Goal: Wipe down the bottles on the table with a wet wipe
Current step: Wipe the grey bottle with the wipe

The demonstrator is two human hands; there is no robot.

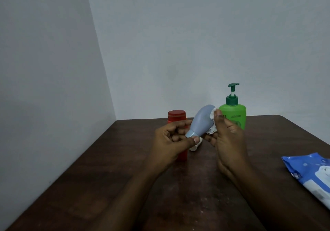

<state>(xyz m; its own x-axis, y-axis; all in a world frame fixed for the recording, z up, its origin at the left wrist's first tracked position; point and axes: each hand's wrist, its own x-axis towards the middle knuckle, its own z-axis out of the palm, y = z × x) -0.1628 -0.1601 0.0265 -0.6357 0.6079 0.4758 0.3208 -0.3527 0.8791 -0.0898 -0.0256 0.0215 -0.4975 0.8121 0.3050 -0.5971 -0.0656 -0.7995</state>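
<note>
Single wide-angle view from head height, facing forward and slightly down over a dark table [89,186] toward a wall corner [100,52] at eleven o'clock. The left hand [169,141] and right hand [230,141] sit close, near centre.

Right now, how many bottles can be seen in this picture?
3. A grey-blue bottle is held tilted by the left hand; a red bottle stands behind that hand; a green pump bottle stands behind the right hand. More may be hidden behind the hands.

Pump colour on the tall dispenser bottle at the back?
Dark green: plastic pump head atop the light green bottle; head view.
</note>
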